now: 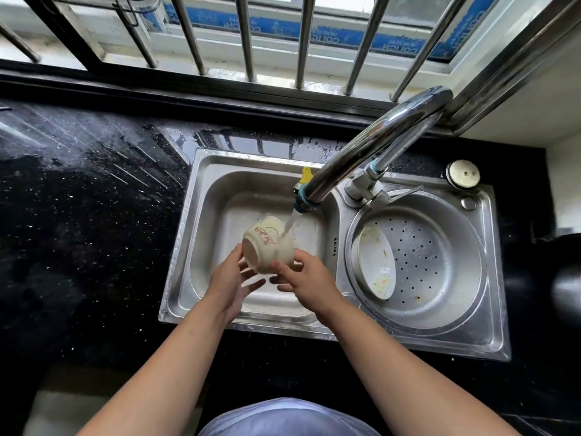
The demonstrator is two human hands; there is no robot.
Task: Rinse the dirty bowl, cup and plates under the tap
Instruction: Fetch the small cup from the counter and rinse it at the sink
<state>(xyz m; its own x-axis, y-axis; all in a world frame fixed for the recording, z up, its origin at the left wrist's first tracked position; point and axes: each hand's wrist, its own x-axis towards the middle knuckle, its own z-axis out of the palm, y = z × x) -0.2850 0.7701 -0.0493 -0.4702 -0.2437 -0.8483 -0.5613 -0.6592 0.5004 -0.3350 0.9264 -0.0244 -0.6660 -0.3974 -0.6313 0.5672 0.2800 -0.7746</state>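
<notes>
A cream bowl with a red drawing on its side is held tilted, base toward me, over the left sink basin. Water runs from the chrome tap onto its upper right side. My left hand cups the bowl from the lower left. My right hand grips its lower right edge, thumb on the outside. A dirty white plate with food traces leans against the left wall of the round right basin. No cup is in view.
Wet black speckled countertop spreads to the left and around the sink. A window with metal bars stands behind. A round metal cap sits at the sink's back right corner. A dark object is at the right edge.
</notes>
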